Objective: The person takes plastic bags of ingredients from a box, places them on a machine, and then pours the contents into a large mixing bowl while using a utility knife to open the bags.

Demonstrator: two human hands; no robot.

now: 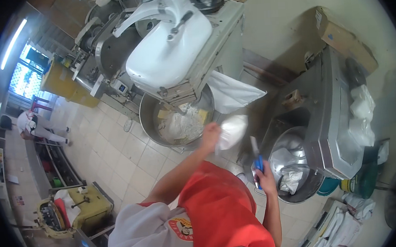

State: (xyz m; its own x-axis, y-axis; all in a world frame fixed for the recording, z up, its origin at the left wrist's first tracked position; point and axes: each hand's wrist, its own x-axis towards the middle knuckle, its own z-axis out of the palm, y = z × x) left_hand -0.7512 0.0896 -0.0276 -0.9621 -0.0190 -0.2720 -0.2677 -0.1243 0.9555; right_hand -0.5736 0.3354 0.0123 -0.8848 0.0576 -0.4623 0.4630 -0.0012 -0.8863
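Note:
My left hand (211,133) grips a clear plastic bag of white powder (234,131) beside the near right rim of a steel mixer bowl (146,120). Inside that bowl lie white flour-like powder (183,124) and yellow blocks (203,116). Lower and to the right, my right hand (267,178) is closed round the blue handle of a knife (258,161), its blade pointing up and away from me. The bag and the knife are apart. Where my left fingers meet the bag is slightly blurred.
The white mixer head (170,52) overhangs the bowl. At right, a second steel bowl (313,179) with crumpled plastic sits under a grey machine (330,114). A yellow machine (91,206) stands lower left. Far left, another person (37,124) bends by shelves.

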